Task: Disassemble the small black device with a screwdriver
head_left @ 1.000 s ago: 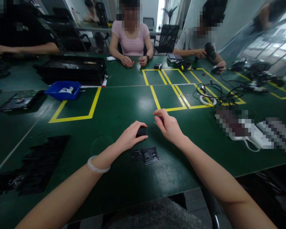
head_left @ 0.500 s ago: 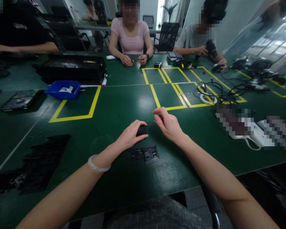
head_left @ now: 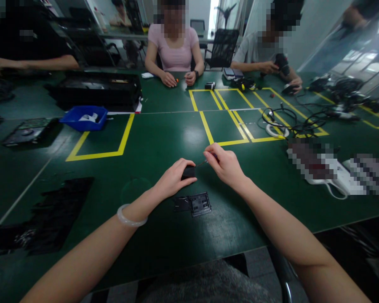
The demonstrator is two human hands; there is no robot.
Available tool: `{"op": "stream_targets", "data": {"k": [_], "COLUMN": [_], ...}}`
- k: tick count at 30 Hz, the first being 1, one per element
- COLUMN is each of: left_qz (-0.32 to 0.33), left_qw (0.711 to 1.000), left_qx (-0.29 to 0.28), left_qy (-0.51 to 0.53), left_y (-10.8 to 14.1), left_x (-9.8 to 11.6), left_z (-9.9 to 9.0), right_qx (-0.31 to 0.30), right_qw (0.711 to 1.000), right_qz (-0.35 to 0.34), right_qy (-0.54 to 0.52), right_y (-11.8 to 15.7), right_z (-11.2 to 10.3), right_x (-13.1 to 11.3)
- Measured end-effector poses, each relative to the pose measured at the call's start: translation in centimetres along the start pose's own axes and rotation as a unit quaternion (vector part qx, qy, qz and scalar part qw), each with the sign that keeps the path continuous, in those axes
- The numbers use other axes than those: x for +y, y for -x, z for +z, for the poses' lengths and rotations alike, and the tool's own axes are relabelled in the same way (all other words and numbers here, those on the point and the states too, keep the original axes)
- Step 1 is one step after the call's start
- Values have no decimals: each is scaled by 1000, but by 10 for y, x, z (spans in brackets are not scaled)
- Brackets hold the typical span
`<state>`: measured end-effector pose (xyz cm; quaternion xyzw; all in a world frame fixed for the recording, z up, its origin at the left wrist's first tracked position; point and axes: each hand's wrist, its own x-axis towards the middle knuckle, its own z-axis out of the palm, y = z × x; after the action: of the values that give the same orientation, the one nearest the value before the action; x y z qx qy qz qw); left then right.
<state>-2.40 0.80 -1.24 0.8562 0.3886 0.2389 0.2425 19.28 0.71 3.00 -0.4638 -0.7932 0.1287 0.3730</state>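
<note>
My left hand (head_left: 173,177) is closed around a small black box-like part (head_left: 188,172), its thumb on the near side and its fingers on the far side. To the right, my right hand (head_left: 225,163) pinches a screwdriver (head_left: 202,163) whose thin metal shaft points left at the part. The shaft's tip is close to the part's right upper corner; whether it touches I cannot tell. Most of the handle is hidden in my fingers. Two flat black plastic pieces (head_left: 200,204) lie on the green table (head_left: 158,145) just below my hands.
At the left sit a pile of black pieces (head_left: 57,214), a blue tray (head_left: 84,118) with white scraps and a hard drive-like device (head_left: 30,131). A long black housing (head_left: 94,90) stands behind. Cables (head_left: 290,120) and white power strips (head_left: 331,174) lie right. Several people sit around the table.
My right hand has shifted very slightly, its fingers turned a little on the screwdriver. My left hand and the black part stay in place.
</note>
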Motion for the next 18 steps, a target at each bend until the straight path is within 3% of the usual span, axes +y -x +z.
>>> {"op": "stream_targets", "data": {"k": [18], "left_qz": [-4], "left_qw": [1000], "left_qx": [-4], "left_qy": [-1], "left_y": [1], "left_x": [1], "left_z": [-1], "right_qx": [0], "right_qw": [1000], "right_qz": [4], "right_qy": [-9], "right_y": [0], "right_z": [-1], "right_x": [1]}}
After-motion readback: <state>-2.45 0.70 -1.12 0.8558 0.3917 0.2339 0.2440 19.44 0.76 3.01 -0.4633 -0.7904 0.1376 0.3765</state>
